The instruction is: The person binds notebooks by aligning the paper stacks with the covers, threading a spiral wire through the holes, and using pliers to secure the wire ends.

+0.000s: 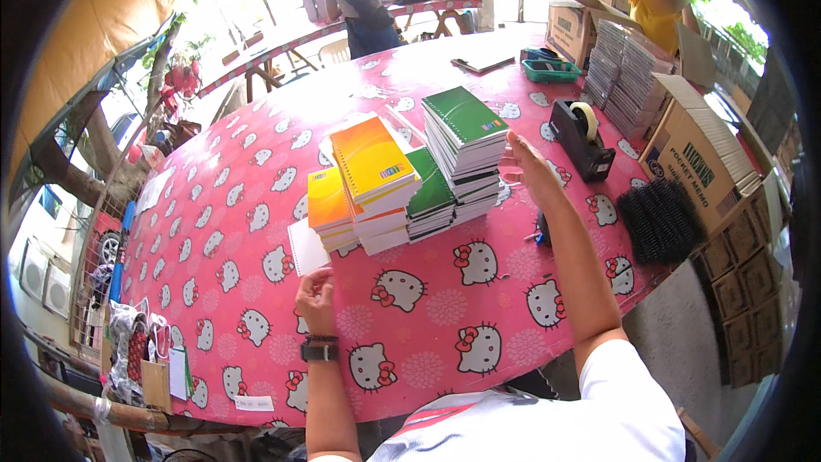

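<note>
Stacks of spiral notebooks stand together on the table in front of me. A tall stack with a green cover (464, 115) is on the right, and a lower green stack (430, 181) sits beside it. To the left are a yellow-orange stack (372, 158) and a shorter orange-yellow stack (327, 197). A white spiral-bound pad (306, 248) lies at their left foot. My right hand (528, 169) is open, fingers stretched beside the tall green stack; contact is unclear. My left hand (316, 298) is loosely curled by the white pad's near corner, with nothing visible in it.
A pink patterned cloth (419, 325) covers the table. On the right are a tape dispenser (581, 141), black binding coils (658, 221), a cardboard box (705, 145) and piled notebooks (620, 77). A green tray (552, 70) lies farther back. Two people stand beyond, one at another table.
</note>
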`<state>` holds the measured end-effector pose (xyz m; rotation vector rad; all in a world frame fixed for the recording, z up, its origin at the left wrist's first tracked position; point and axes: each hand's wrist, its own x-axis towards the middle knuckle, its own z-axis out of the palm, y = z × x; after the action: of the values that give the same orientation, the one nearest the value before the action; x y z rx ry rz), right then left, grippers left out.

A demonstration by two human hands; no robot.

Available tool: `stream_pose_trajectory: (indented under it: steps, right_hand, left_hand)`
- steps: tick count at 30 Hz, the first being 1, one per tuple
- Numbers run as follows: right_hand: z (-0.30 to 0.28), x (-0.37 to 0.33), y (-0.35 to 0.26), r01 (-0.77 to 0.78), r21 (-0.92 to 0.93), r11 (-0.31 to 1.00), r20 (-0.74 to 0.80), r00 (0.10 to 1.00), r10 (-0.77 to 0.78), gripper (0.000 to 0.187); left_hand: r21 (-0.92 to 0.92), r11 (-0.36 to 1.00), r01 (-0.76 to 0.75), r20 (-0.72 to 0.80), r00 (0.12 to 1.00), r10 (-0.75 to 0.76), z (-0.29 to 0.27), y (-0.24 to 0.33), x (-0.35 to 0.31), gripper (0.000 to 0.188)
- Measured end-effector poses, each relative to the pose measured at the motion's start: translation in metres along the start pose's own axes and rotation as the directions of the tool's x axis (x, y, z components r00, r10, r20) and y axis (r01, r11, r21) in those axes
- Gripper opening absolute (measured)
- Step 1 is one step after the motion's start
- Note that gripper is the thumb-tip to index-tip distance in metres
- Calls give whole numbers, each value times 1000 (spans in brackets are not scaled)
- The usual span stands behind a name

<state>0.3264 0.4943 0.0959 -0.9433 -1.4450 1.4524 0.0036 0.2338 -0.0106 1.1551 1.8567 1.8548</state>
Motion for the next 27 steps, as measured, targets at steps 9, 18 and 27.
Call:
stream_pose_trajectory:
  steps: [9, 18, 27]
  right_hand:
    - [14, -11, 47, 307, -247, 919, -111, 933, -342, 40]
    - [27, -13, 58, 358, -273, 893, -268, 863, -428, 41]
    - [39, -17, 62, 436, -339, 833, -315, 782, -538, 28]
  left_hand:
    - [-236, 960, 152, 606, 795, 24, 115, 123, -25, 59]
    - [-406, 833, 375, 378, 899, -220, 223, 145, 23, 90]
    - [-349, 822, 450, 465, 845, -265, 229, 143, 57, 41]
